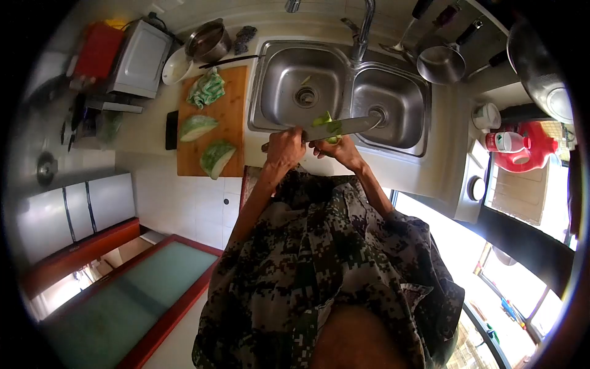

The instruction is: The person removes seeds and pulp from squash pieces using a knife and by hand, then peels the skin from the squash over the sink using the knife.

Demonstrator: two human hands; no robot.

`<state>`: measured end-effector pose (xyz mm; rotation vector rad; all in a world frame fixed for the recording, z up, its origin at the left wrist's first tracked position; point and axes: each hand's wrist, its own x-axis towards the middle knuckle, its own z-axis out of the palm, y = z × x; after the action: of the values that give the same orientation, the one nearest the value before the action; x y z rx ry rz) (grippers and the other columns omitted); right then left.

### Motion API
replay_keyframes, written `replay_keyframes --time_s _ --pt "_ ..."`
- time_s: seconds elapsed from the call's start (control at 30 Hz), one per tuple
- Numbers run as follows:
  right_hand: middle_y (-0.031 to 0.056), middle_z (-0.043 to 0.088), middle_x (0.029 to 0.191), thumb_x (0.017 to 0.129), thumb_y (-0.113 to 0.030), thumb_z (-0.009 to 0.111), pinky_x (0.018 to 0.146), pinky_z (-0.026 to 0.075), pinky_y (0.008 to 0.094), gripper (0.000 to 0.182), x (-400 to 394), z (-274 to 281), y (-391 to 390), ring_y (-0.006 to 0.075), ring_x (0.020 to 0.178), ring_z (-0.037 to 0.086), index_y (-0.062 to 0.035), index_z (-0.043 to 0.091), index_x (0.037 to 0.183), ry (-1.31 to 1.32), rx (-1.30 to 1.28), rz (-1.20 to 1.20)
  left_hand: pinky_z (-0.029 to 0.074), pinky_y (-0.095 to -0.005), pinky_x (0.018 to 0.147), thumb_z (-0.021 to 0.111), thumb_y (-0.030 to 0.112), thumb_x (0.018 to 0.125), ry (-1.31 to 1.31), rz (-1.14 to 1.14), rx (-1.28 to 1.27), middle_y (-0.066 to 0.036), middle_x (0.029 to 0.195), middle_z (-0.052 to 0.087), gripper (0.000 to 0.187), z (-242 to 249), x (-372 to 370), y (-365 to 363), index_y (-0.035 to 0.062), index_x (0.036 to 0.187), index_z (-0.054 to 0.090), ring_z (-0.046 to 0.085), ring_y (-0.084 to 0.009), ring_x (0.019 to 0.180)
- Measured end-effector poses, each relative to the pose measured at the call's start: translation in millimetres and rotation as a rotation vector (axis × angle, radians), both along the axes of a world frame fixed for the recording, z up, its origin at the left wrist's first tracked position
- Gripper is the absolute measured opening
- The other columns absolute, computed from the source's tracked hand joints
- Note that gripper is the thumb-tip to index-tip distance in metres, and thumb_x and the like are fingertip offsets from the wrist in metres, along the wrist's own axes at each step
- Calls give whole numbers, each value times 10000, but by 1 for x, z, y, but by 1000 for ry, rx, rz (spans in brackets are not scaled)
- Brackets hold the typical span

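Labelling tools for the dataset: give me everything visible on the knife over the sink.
The knife has a long, broad, pale metallic blade lying roughly level across the front rim of the double sink, tip toward the right basin. The left hand grips its handle, which is hidden. A green vegetable piece sits against the blade, steadied by the right hand.

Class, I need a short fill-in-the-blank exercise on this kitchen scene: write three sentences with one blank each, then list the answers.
1. The left hand grips a ____ whose blade reaches over the sink.
2. The right hand holds a green piece of ____.
3. Two cabbage wedges and a green cloth lie on the wooden ____.

Missing words: knife; cabbage; cutting board
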<state>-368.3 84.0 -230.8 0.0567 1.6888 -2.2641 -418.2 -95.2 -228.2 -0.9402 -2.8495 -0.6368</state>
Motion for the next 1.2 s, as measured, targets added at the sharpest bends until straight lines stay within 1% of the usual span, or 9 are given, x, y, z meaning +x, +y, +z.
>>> replay_keyframes --time_s 0.2,0.33,0.4,0.47,0.57,0.63,0.77,1.0,1.2 --pt "114 652 862 851 -101 624 614 556 280 204 -2 -8 -2 161 718 638 39 599 997 -50 47 -22 525 -408 564 643 82 712 -125 88 -71 -194 712 648 145 -22 -5 5 -10 814 594 651 -316 612" --pt "115 663 794 842 -113 642 616 554 288 178 4 -15 4 161 709 644 42 643 930 -49 194 -11 516 -476 613 619 102 729 -203 150 -102 -229 690 630 127 -30 -7 10 -14 781 621 644 -379 674" --pt "110 669 764 823 -124 671 624 551 301 188 16 4 1 161 710 648 45 663 907 56 327 42 502 -505 625 586 140 760 -367 338 -92 -244 689 619 176 -71 -32 -25 -32 748 623 629 -413 687" --pt "77 684 817 857 -136 638 648 536 284 181 11 7 6 130 707 638 39 681 870 126 317 10 504 -483 610 566 152 789 -450 355 -158 -234 675 618 209 -81 -43 -58 -34 729 639 624 -401 647" --pt "81 689 859 849 -127 650 717 520 285 176 6 -8 8 140 791 641 24 680 932 173 226 -23 505 -459 580 578 134 785 -362 397 -191 -216 660 620 187 -37 -18 -56 -40 768 645 620 -378 615" --pt "65 681 866 835 -113 661 725 513 280 177 -2 -9 10 134 804 630 19 670 953 172 237 -17 506 -434 551 605 109 750 -121 214 -12 -189 647 611 144 -13 -5 -37 -32 780 611 614 -351 585" --pt "39 662 878 766 -49 715 702 506 277 214 -3 1 4 109 786 600 4 648 962 179 227 -101 520 -395 543 634 83 682 106 73 41 -153 657 596 140 7 15 -10 19 746 528 627 -316 588" --pt "7 638 882 746 -36 720 695 492 262 283 0 -4 -3 96 789 577 -2 615 1007 202 189 -136 525 -389 541 637 76 676 99 89 34 -151 663 592 156 4 20 -10 13 781 539 628 -307 596" --pt "34 645 847 730 -8 709 659 484 257 196 -1 -6 -9 88 782 574 10 607 896 280 275 -253 520 -417 562 642 70 668 15 135 24 -168 684 602 174 4 23 -7 4 796 545 628 -333 610"
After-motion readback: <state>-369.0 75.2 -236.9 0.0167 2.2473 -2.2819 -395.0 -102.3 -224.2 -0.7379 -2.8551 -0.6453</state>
